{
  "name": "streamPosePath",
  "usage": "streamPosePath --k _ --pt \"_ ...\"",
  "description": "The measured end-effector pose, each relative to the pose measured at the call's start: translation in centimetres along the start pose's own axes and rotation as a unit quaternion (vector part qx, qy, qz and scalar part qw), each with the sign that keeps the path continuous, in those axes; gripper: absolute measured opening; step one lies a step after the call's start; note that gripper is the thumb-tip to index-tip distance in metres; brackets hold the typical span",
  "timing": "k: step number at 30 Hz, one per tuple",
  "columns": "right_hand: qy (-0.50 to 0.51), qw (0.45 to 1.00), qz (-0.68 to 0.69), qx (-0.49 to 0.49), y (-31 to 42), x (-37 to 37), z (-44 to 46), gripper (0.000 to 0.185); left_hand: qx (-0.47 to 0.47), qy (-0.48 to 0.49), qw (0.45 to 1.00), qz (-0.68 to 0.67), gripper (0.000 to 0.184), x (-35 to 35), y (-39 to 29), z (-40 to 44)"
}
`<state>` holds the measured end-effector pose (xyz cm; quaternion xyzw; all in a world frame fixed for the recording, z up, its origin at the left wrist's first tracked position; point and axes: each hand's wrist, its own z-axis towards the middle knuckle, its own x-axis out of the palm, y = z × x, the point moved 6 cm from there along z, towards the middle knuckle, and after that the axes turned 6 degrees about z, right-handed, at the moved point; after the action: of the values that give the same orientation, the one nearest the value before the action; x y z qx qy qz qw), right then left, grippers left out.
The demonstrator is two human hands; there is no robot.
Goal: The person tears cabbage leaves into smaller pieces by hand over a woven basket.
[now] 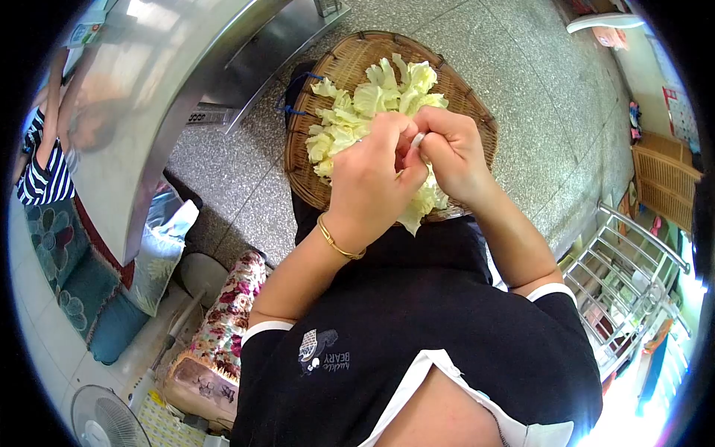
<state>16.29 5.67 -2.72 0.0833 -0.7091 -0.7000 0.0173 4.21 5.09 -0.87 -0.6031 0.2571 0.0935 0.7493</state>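
Above a round woven bamboo tray [471,112], my left hand [376,175] and my right hand [456,153] meet with their fingers closed in a pinch. A small white piece [418,139] shows between the fingertips; its kind is too small to make out. Torn, pale yellow-green cabbage leaves [372,97] lie heaped on the tray, beneath and beyond my hands. One leaf [415,212] hangs toward the tray's near edge, below my fingers. My fingers partly hide the middle of the heap. A gold bracelet [328,237] circles my left wrist.
A shiny metal-sided table [171,97] stands to the left. Beyond it, another person's striped clothing [48,160] shows. A floral-covered seat [231,305] and a fan [108,421] are at lower left. At right stands a metal rack [622,276]. Speckled floor [536,89] surrounds the tray.
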Motion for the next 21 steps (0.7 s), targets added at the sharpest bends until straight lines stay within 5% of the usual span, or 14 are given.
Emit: streamPosePath --k 5,13,21 --pt "-0.005 1.000 0.000 0.015 -0.5 -0.2 0.0 0.011 -0.002 0.003 1.000 0.003 0.025 0.5 0.1 0.2" --pt "0.007 0.998 -0.059 0.013 -0.6 -1.4 -0.7 0.011 -0.145 0.107 0.950 -0.255 0.018 2.2 2.2 0.4" --pt "0.005 0.992 0.063 0.106 -0.3 -0.5 -0.4 0.014 -0.040 -0.006 0.992 -0.123 0.020 -0.6 0.6 1.2"
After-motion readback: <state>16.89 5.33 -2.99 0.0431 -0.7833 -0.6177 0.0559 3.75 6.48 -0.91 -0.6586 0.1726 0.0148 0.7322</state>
